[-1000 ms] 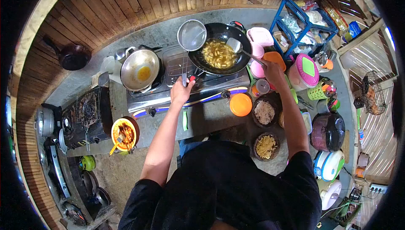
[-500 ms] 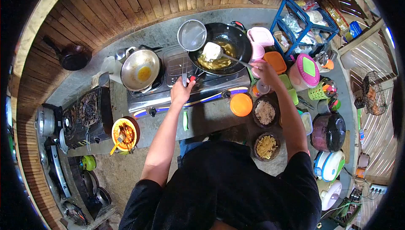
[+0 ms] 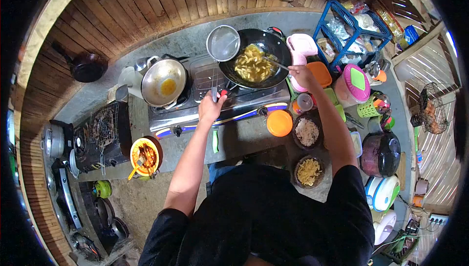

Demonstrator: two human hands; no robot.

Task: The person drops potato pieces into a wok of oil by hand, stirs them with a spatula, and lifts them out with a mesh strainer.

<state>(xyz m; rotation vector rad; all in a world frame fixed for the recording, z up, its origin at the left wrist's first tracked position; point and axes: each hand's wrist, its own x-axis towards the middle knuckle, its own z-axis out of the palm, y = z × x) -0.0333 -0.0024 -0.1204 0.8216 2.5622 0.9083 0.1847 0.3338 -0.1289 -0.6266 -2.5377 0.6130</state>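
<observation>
My left hand (image 3: 211, 108) is closed around the handle of a round mesh strainer (image 3: 223, 44), whose basket hangs at the left rim of a black wok (image 3: 281, 51). A red-tipped wok handle (image 3: 224, 92) lies right by my left thumb; whether I grip it too, I cannot tell. My right hand (image 3: 300, 74) grips a spatula (image 3: 278, 64) by its handle. The spatula's blade is down in the wok, hidden among pale yellow pieces (image 3: 253, 67) in bubbling oil.
On the stove's left burner sits a metal pan (image 3: 151, 83) with a little oil. Bowls of pale yellow pieces (image 3: 309, 171) and crumbly pinkish food (image 3: 307, 132), plus an orange lid (image 3: 279, 123), lie to the right. An orange bowl of red sauce (image 3: 155, 146) stands left.
My right hand has lowered the spatula; its pale blade, raised above the wok before, is now down among the pieces. The left hand and strainer have barely moved.
</observation>
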